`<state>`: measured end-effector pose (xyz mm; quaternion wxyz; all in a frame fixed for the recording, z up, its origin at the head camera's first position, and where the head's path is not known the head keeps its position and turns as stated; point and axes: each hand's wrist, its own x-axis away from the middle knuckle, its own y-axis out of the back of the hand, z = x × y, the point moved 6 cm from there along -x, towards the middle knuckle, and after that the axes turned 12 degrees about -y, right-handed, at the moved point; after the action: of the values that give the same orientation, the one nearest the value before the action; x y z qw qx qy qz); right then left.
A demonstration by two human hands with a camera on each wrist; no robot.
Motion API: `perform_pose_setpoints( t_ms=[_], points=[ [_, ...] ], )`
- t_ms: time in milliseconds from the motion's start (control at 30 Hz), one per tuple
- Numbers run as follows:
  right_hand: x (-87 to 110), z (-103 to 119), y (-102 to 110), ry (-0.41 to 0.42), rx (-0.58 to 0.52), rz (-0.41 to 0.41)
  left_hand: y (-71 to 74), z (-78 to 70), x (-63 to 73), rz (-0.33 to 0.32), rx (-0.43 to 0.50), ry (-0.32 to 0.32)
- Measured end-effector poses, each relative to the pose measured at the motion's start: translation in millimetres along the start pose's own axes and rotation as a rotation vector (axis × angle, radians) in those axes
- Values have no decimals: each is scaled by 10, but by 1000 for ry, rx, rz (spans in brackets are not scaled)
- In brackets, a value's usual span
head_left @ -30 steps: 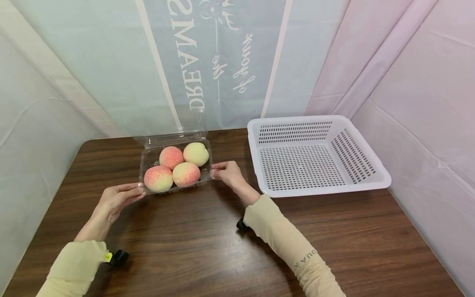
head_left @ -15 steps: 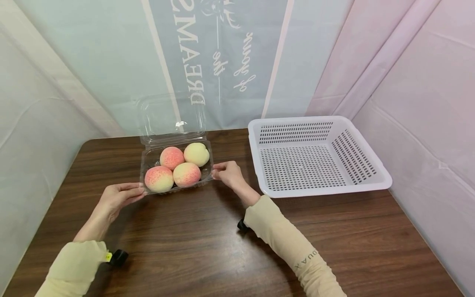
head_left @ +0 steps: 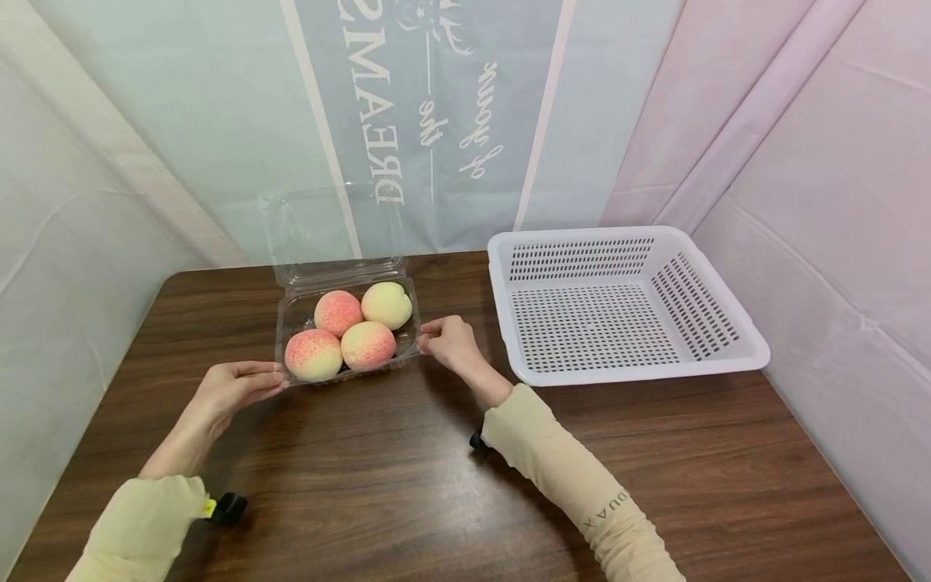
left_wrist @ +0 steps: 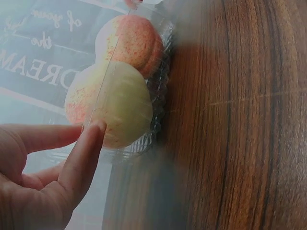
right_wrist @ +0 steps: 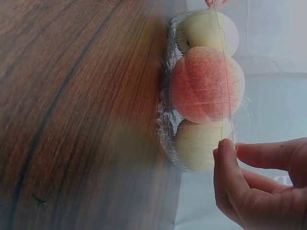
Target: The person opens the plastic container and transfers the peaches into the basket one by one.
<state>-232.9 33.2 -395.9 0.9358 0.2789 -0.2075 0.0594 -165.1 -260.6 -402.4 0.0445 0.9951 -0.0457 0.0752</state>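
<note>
Toward the far left of the bench (head_left: 349,469), the clear box (head_left: 405,338) is seen with lid (head_left: 330,230) raised, not closed, and four peaches (head_left: 313,354) already inside, its near corners pinched between nearly closed fingers by left hand (head_left: 221,392) and right hand (head_left: 451,343), the white basket (head_left: 640,373) untouched at right.

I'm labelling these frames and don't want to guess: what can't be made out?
Head view: undersides of the peaches, hidden by their own tops.
Head view: near inner wall of the basket, hidden by its rim.
Left wrist view: most of the right hand, cut off by the top edge.
Right wrist view: most of the left hand, cut off by the top edge.
</note>
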Motion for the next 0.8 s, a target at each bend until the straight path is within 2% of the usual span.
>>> perform_pose_setpoints(
  t_ms=[167, 400, 800],
  points=[
    [16, 15, 5, 30, 55, -16, -5, -10, 3, 36, -62, -8],
    [44, 55, 25, 91, 172, -68, -19, -27, 2, 58, -61, 1],
    [128, 184, 76, 272, 213, -137, -44, -56, -53, 75, -96, -25]
  ],
)
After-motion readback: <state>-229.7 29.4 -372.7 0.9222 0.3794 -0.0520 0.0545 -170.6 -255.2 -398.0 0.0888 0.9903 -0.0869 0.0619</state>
